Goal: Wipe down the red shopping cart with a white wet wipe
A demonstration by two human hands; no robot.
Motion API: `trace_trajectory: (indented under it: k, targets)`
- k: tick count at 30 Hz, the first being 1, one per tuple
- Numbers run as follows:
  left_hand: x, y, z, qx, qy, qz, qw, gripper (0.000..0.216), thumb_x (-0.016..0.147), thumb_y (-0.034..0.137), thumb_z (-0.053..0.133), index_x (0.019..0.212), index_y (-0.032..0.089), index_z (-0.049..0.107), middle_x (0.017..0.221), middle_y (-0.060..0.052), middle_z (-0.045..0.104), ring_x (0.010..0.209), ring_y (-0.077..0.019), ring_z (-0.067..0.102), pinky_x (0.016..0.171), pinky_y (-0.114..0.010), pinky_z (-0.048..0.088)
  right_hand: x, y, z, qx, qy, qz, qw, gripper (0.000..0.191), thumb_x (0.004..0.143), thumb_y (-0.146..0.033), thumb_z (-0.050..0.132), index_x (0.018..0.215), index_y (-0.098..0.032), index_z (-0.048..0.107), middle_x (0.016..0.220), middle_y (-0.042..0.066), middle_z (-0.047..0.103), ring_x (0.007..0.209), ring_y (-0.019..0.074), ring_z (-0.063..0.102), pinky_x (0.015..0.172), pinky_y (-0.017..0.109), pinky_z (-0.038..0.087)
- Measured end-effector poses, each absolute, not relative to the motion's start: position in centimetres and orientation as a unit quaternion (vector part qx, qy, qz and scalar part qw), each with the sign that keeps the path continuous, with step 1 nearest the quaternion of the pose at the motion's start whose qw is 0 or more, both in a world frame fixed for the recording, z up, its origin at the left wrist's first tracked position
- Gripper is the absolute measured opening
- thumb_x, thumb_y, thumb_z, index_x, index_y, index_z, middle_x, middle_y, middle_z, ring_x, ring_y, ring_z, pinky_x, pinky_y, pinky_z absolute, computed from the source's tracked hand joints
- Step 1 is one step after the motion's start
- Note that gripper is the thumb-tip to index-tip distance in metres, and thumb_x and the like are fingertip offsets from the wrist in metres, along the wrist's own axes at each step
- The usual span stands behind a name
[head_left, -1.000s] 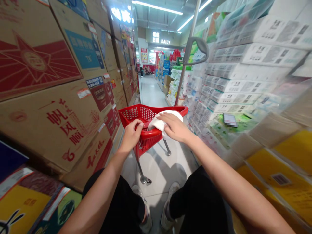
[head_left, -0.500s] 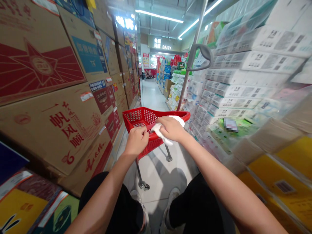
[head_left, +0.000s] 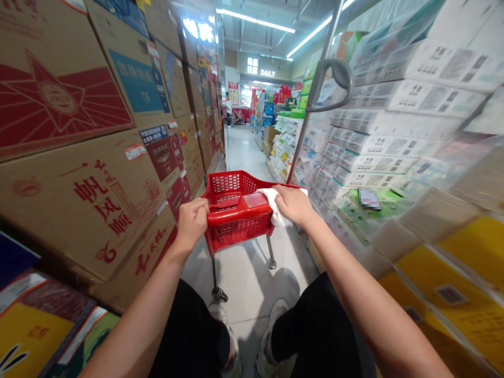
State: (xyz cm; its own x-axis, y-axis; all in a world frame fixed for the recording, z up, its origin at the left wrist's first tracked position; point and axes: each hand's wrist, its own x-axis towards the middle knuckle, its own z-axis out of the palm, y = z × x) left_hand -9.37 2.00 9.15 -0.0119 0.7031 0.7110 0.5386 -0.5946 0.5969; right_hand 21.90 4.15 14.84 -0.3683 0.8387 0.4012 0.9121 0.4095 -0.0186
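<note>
A red plastic shopping basket (head_left: 240, 228) on thin metal legs with wheels stands in the aisle in front of me. My left hand (head_left: 192, 219) is closed round the near left corner of its rim. My right hand (head_left: 293, 203) presses a white cloth (head_left: 274, 206) against the right end of the rim, fingers curled over it. A grey pull handle (head_left: 333, 84) on a metal pole rises from the basket's far right side. My knees in black trousers show below.
Stacked brown cartons (head_left: 98, 178) with red print wall the left side. Shelves of white and green packs (head_left: 386, 136) line the right, yellow boxes (head_left: 464, 283) lower down. The pale tiled aisle (head_left: 244, 152) runs ahead to more displays under a "DAILY" sign (head_left: 262, 71).
My left hand slid from the middle of the near rim to its left corner. My right hand and the cloth moved right along the rim. The basket turned slightly.
</note>
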Motion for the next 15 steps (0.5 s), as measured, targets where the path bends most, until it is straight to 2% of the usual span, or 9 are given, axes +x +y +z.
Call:
trace_trajectory:
  k: [2, 4, 9, 13, 15]
  targets:
    - [-9.8, 2.6, 9.0, 0.694, 0.448, 0.560, 0.068, 0.020, 0.075, 0.015, 0.039, 0.057, 0.022, 0.043, 0.060, 0.000, 0.050, 0.059, -0.0150, 0.048, 0.060, -0.031, 0.034, 20.4, 2.9, 14.6, -0.498, -0.836, -0.114, 0.199, 0.047, 0.099, -0.031, 0.034, 0.140, -0.018, 0.054, 0.133, 0.012, 0.064, 0.115, 0.0266, 0.059, 0.095, 0.036, 0.040]
    - [-9.9, 3.2, 9.2, 0.703, 0.446, 0.549, 0.068, 0.021, 0.075, 0.016, 0.038, 0.057, 0.022, 0.044, 0.062, -0.001, 0.053, 0.063, -0.0162, 0.052, 0.063, -0.031, 0.038, 18.6, 1.9, 14.6, -0.476, -0.845, -0.125, 0.210, 0.049, 0.099, -0.031, 0.036, 0.143, -0.020, 0.052, 0.139, 0.012, 0.059, 0.121, 0.0283, 0.055, 0.100, 0.040, 0.038]
    - [-8.8, 3.3, 10.7, 0.746, 0.455, 0.484, 0.041, 0.024, 0.080, 0.016, 0.036, 0.062, 0.022, 0.051, 0.075, -0.004, 0.064, 0.076, -0.0186, 0.060, 0.074, -0.031, 0.045, 14.5, 1.0, 14.8, -0.414, -0.872, -0.150, 0.213, 0.038, 0.098, -0.034, 0.043, 0.128, -0.023, 0.062, 0.124, 0.010, 0.065, 0.114, 0.0297, 0.054, 0.100, 0.046, 0.035]
    - [-6.5, 1.6, 12.2, 0.758, 0.532, 0.371, -0.072, 0.031, 0.084, 0.017, 0.038, 0.089, 0.023, 0.068, 0.093, -0.006, 0.073, 0.089, -0.0237, 0.066, 0.081, -0.036, 0.045, 12.9, 1.4, 14.6, -0.396, -0.879, -0.158, 0.215, 0.032, 0.098, -0.036, 0.044, 0.118, -0.022, 0.065, 0.115, 0.009, 0.066, 0.108, 0.0287, 0.054, 0.098, 0.045, 0.035]
    - [-5.1, 1.0, 12.5, 0.748, 0.570, 0.316, -0.123, 0.031, 0.087, 0.026, 0.043, 0.102, 0.021, 0.069, 0.096, -0.009, 0.074, 0.090, -0.0285, 0.066, 0.080, -0.039, 0.045, 12.8, 1.7, 14.5, -0.398, -0.877, -0.153, 0.222, 0.033, 0.099, -0.037, 0.044, 0.118, -0.021, 0.064, 0.115, 0.009, 0.066, 0.110, 0.0279, 0.054, 0.099, 0.044, 0.035]
